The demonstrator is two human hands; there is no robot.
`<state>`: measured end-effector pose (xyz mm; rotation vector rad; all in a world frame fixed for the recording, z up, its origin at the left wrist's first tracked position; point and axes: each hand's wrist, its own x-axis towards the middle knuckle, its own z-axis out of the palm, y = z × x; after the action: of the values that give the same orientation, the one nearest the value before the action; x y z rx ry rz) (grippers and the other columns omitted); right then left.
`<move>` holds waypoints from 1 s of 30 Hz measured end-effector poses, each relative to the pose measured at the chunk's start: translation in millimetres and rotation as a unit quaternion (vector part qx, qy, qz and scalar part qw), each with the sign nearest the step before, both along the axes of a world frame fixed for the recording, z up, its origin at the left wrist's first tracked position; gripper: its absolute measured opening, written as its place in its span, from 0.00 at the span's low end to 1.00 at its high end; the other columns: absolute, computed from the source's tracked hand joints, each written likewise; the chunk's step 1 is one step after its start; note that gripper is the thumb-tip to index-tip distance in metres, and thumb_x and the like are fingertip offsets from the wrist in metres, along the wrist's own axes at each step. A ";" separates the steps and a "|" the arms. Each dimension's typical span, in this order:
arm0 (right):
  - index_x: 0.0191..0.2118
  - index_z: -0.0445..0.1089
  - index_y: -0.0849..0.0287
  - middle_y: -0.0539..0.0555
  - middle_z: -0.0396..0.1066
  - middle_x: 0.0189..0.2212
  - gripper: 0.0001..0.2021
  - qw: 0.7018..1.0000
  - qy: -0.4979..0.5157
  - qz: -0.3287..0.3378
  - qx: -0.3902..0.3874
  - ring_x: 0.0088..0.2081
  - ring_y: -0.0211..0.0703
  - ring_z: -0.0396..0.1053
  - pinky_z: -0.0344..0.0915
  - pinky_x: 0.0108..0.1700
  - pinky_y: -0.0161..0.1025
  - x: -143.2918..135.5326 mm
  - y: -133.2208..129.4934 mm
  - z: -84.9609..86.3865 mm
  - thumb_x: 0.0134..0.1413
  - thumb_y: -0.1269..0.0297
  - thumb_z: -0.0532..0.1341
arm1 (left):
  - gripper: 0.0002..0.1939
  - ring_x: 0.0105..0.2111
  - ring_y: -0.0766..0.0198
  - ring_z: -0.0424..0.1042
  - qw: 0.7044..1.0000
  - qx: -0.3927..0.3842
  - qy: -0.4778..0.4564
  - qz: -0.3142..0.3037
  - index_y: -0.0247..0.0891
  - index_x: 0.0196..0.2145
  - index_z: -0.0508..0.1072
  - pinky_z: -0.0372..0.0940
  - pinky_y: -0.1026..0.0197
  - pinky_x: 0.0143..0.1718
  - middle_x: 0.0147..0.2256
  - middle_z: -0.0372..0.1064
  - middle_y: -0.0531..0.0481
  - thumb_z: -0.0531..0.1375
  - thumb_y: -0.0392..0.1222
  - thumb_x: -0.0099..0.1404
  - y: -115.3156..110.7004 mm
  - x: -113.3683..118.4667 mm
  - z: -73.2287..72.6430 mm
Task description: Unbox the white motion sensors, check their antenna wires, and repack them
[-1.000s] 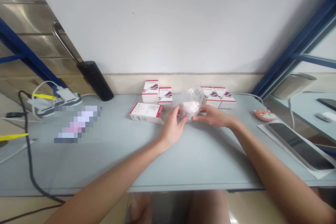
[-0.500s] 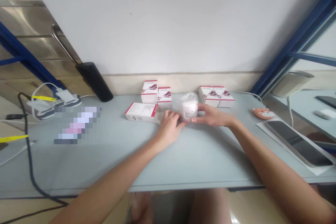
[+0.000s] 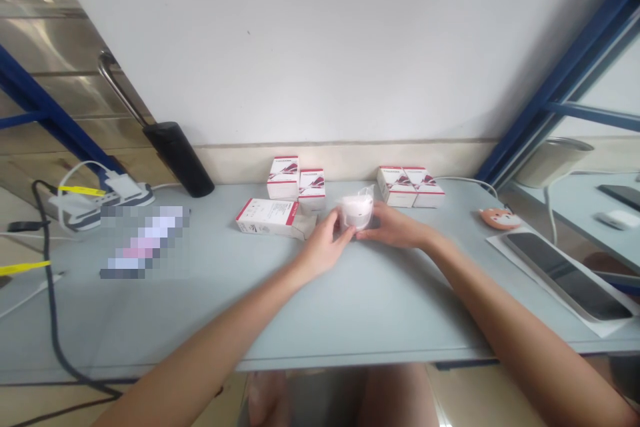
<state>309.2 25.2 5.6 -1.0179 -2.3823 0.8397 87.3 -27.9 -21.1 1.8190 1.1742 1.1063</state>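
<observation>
A white rounded device (image 3: 357, 211) in clear plastic wrap is at the middle of the grey table. My left hand (image 3: 326, 240) grips its left side, thumb in front. From the right, my right hand (image 3: 395, 225) holds the same device with thumb and fingers. Just left of my left hand lies a white and red box (image 3: 265, 216) on its side, its open flap towards the hand. Behind stand two small upright boxes, one (image 3: 283, 178) beside the other (image 3: 313, 188).
Two more boxes (image 3: 410, 186) stand at the back right. A phone (image 3: 570, 275) on white paper and an orange item (image 3: 500, 218) lie right. At left are a power strip (image 3: 110, 203), cables, a black cylinder (image 3: 181, 159) and a pixelated object (image 3: 145, 242).
My left hand has moved from beside the device onto its left side. The device is tilted more, and the box's open flap shows more. The view has shifted slightly.
</observation>
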 end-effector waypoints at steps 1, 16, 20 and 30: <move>0.56 0.77 0.51 0.59 0.72 0.61 0.22 1.000 -0.004 -0.004 0.011 0.60 0.62 0.71 0.67 0.62 0.55 -0.4 0.1 -1.5 0.60 0.50 0.69 | 0.16 0.50 0.51 0.77 1.000 -0.007 0.004 -0.002 0.40 0.52 0.71 0.70 0.48 0.54 0.49 0.78 0.42 0.61 0.51 0.73 0.0 -0.4 0.3; 0.52 0.76 0.54 0.56 0.80 0.48 0.18 0.995 0.094 -0.018 0.000 0.47 0.56 0.76 0.71 0.49 0.48 -8.8 -15.5 19.2 0.57 0.59 0.70 | 0.27 0.47 0.52 0.80 0.982 0.007 -0.183 0.043 0.38 0.52 0.74 0.74 0.54 0.50 0.48 0.81 0.40 0.72 0.54 0.62 -6.4 7.2 17.7; 0.52 0.76 0.55 0.55 0.80 0.45 0.21 0.969 0.219 -0.059 -0.100 0.45 0.53 0.75 0.70 0.47 0.46 -9.1 -18.0 30.6 0.57 0.50 0.71 | 0.28 0.50 0.49 0.80 0.947 -0.048 -0.315 0.045 0.35 0.52 0.76 0.76 0.53 0.48 0.51 0.80 0.38 0.72 0.57 0.62 -10.5 4.1 43.5; 0.39 0.77 0.51 0.51 0.74 0.36 0.14 0.876 0.416 -0.181 -0.168 0.35 0.43 0.68 0.65 0.37 0.41 -14.1 -14.0 31.3 0.55 0.48 0.71 | 0.27 0.52 0.51 0.78 0.931 -0.101 -0.349 0.018 0.39 0.56 0.69 0.77 0.51 0.49 0.58 0.73 0.38 0.71 0.48 0.63 -8.8 0.6 41.0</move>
<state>295.1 11.2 36.9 -0.9169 -1.3042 1.2455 87.9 -36.7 19.9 1.0927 0.8453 1.4301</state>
